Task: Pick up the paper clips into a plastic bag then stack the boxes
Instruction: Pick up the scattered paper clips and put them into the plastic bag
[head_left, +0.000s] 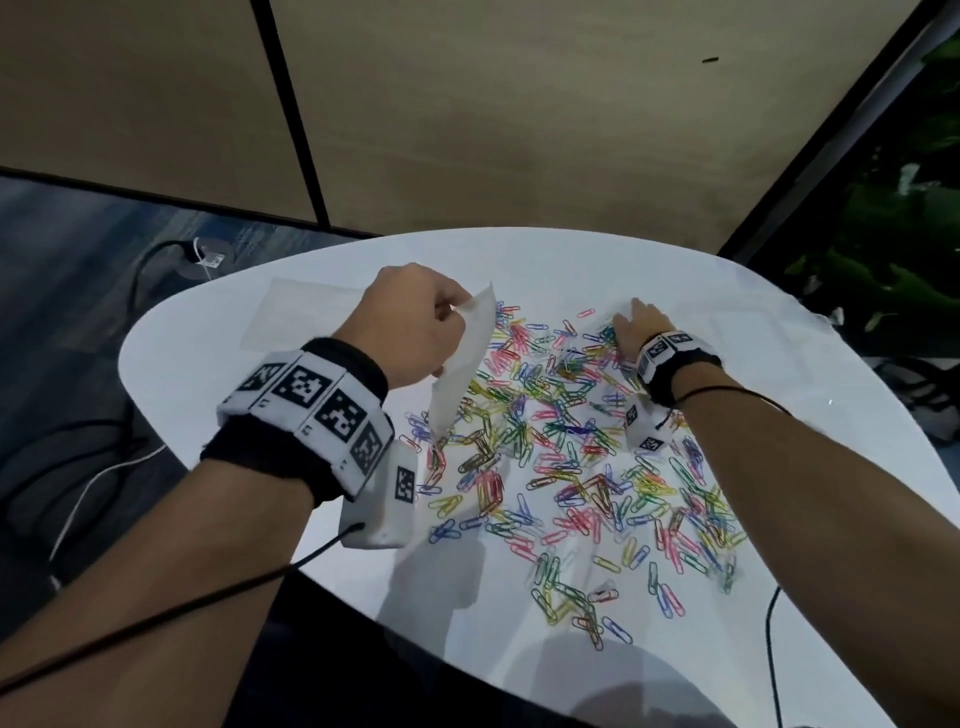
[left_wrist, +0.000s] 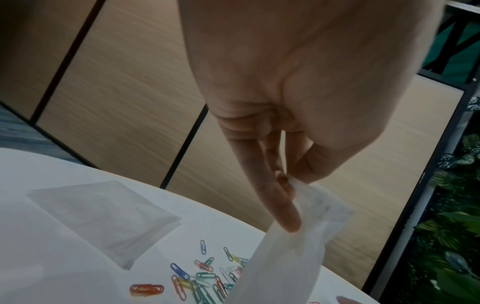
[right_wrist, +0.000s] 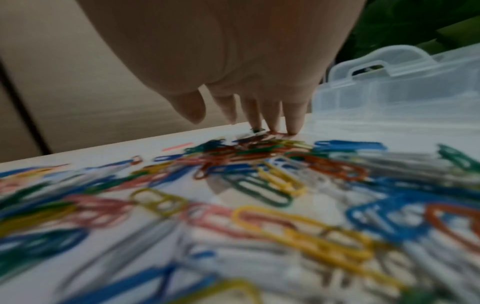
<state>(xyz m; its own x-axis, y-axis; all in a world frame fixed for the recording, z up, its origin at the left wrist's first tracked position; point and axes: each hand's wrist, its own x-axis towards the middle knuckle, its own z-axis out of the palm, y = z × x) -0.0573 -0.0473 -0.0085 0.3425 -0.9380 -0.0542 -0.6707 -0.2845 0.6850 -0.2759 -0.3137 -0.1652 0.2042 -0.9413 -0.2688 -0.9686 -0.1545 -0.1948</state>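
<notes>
Many coloured paper clips (head_left: 566, 447) lie scattered over the white table (head_left: 322, 582). My left hand (head_left: 415, 322) pinches the top edge of a small clear plastic bag (head_left: 462, 364), which hangs down with its lower end among the clips; the left wrist view shows thumb and fingers (left_wrist: 283, 209) on the plastic bag (left_wrist: 291, 257). My right hand (head_left: 636, 327) is at the far edge of the pile, fingers straight, fingertips (right_wrist: 293, 123) touching the paper clips (right_wrist: 262, 139) on the table. A clear plastic box (right_wrist: 405, 88) with a handle stands just right of that hand.
A flat clear plastic bag (head_left: 301, 317) lies on the table at the far left, also in the left wrist view (left_wrist: 103, 222). A clear box (head_left: 753, 332) sits faintly at the far right. Wooden wall panels stand behind; plants are to the right. Cables lie on the floor to the left.
</notes>
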